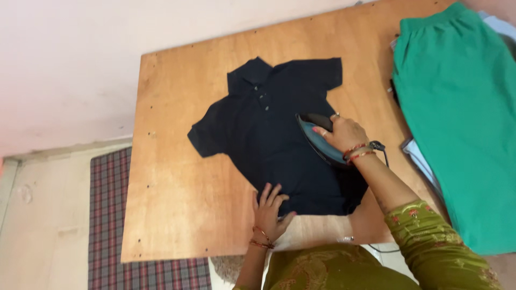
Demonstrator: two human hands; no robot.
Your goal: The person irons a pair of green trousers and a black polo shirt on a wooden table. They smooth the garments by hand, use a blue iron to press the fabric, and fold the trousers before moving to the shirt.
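Right hand [346, 133] grips and largely hides the iron [318, 140] on the black shirt [269, 134]; left hand [270, 210] lies flat on its hem.

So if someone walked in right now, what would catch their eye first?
Probably the dark polo shirt spread flat in the middle of the wooden board, with the right hand gripping an iron on it. The left hand presses the hem, and a bright green garment lies at the right.
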